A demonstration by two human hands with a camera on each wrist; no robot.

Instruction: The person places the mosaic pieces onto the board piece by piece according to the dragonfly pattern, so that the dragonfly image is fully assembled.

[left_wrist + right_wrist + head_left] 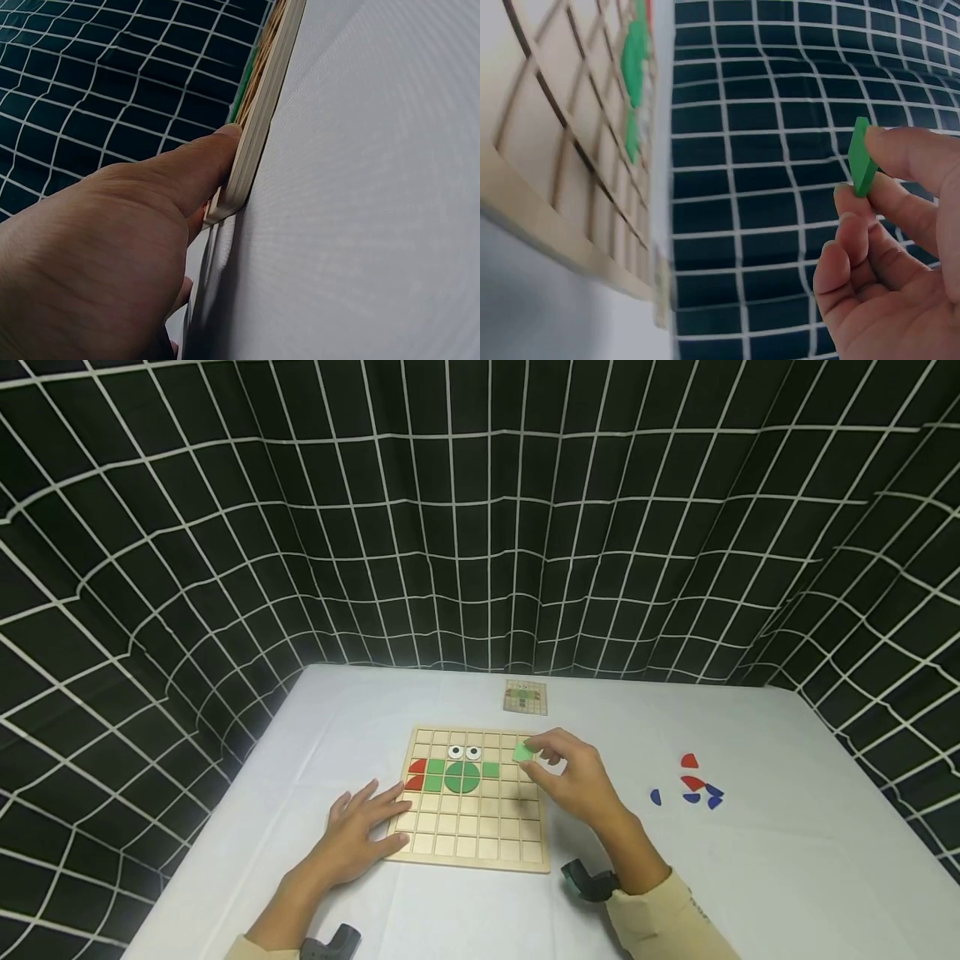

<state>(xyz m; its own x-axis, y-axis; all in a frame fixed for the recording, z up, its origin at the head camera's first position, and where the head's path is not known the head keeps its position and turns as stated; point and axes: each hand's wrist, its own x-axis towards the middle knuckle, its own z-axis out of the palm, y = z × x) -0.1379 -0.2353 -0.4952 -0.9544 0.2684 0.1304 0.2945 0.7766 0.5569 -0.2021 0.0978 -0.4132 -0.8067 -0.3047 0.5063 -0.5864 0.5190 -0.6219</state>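
Note:
A wooden grid board (pixel 465 847) lies on the table, carrying two white eye discs (pixel 464 752), a green circle (pixel 462 777), two red pieces (pixel 416 775) at the left, two green squares (pixel 433 775) beside them and one green square (pixel 491 770) right of the circle. Over the board's upper right, my right hand (pixel 573 772) pinches another green square (pixel 861 159) between thumb and fingers, raised off the board in the right wrist view. My left hand (pixel 360 835) lies with fingers spread at the board's left edge; its thumb (pixel 214 154) touches the rim.
Behind the board lies a small picture card (pixel 525 697) showing a similar pattern. To the right, loose red pieces (pixel 689 762) and several blue half-round pieces (pixel 692 798) are scattered on the white-covered table (pixel 772 860). A black curtain with white grid lines (pixel 517 527) surrounds the table.

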